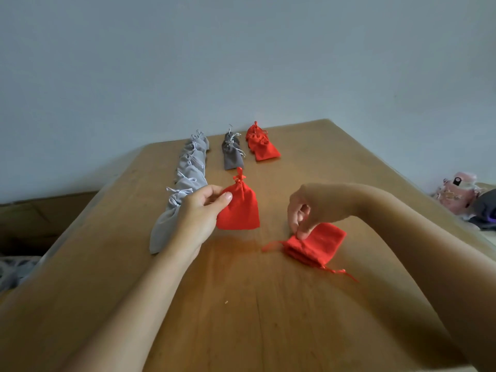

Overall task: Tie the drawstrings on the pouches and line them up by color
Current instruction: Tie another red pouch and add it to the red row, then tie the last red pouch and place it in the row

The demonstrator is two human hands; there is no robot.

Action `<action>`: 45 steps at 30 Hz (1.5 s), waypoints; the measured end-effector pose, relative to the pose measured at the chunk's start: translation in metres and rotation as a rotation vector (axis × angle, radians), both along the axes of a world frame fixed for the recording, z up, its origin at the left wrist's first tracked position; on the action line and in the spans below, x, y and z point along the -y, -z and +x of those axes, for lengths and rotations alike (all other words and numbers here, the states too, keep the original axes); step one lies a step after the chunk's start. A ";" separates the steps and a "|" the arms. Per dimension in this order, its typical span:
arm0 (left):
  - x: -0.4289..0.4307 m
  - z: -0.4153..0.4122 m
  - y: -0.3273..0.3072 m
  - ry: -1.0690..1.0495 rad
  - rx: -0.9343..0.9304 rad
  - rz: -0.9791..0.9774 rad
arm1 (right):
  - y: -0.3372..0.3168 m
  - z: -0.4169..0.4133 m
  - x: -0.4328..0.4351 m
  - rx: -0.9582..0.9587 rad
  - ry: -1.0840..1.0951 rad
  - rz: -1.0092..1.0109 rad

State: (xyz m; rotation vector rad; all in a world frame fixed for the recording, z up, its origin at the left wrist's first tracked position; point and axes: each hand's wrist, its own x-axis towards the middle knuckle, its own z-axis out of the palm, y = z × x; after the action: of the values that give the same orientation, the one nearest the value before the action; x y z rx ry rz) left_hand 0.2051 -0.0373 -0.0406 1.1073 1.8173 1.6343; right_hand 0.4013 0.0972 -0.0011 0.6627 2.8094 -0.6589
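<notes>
On the table (349, 167), the red row (261, 146) runs away from the person near the far edge, ahead and slightly right of the tied red pouch (239, 210) the left hand (198, 213) pinches, knot pointing that way, while the right hand (300, 210) pinches the untied red pouches (319, 245)

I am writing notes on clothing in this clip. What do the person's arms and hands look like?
The left hand and right hand wear no gloves, and no rings show. The left forearm and right forearm are uncovered: no sleeve, watch or bracelet up to the picture's edge.
</notes>
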 end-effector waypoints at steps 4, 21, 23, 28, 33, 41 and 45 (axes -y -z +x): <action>-0.006 0.000 0.000 -0.008 0.004 -0.075 | 0.019 0.007 -0.023 -0.563 0.297 -0.318; -0.158 -0.009 -0.038 0.066 0.232 -0.328 | 0.043 0.023 -0.073 -1.271 1.023 -0.565; -0.176 -0.014 -0.030 0.002 0.188 -0.306 | 0.043 0.022 -0.077 -1.267 1.007 -0.550; -0.203 -0.028 -0.016 -0.096 0.048 -0.232 | 0.047 0.017 -0.081 -1.200 0.964 -0.506; -0.219 -0.032 -0.007 -0.095 0.062 -0.253 | 0.048 0.014 -0.080 -1.116 0.910 -0.444; -0.224 -0.041 -0.008 -0.160 -0.166 -0.343 | 0.049 0.013 -0.080 -1.067 0.892 -0.440; -0.212 -0.030 -0.028 -0.166 -0.460 -0.426 | 0.049 0.014 -0.081 -1.095 0.892 -0.425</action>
State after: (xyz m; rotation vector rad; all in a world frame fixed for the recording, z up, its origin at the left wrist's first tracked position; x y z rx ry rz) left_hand 0.1751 0.1744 -0.0126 1.2216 2.4613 1.0389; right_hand 0.4157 0.1780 -0.0498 1.9258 2.7933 -2.2650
